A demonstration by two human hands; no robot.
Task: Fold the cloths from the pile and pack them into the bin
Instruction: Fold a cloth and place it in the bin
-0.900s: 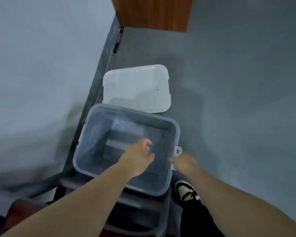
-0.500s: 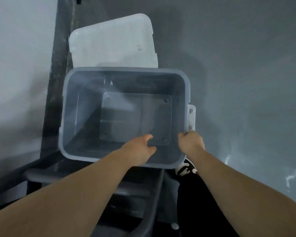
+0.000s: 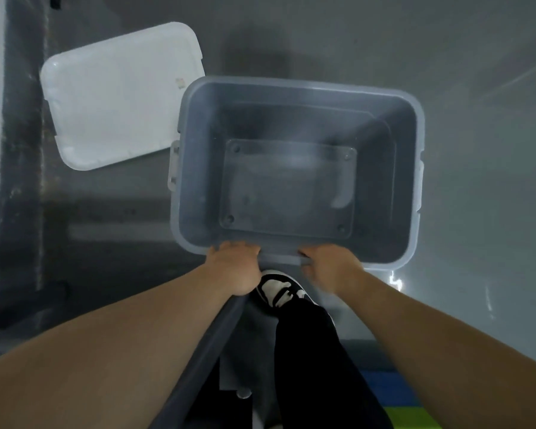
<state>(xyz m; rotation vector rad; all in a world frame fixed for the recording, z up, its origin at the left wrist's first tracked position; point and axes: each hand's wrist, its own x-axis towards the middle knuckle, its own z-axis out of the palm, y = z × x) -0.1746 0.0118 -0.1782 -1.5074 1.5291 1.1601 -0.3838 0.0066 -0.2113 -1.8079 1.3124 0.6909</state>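
Left grip and right grip both clasp near rim of grey bin, fingers curled over it; white lid on floor, left of bin.

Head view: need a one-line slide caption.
Left hand and right hand grip the near rim of the empty grey bin; white lid lies on the floor to its left.
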